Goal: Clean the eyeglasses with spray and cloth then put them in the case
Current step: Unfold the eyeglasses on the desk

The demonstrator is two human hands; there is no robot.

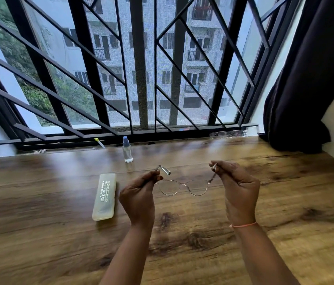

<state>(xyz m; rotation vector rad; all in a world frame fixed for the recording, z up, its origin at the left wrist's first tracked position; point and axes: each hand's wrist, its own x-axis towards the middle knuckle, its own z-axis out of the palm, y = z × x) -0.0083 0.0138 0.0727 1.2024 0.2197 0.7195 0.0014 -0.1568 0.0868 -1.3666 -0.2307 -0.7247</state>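
Eyeglasses hang over the desk between our two hands, with the temples unfolded and the clear lenses low in the middle.

Going from the left, the pale case lies on the desk and looks closed, just beside our left hand. That hand's fingers pinch one temple near its tip. Farther back, near the window, the blue-topped spray bottle stands upright and nobody is touching it. On the right, our right hand pinches the other temple in the same way.

We see no cloth anywhere in view. We judge that cleaning has not begun and that we are only holding the frame ready. The next move calls for freeing one hand while the other keeps the frame steady, then reaching back for the bottle. The cloth has yet to be found.
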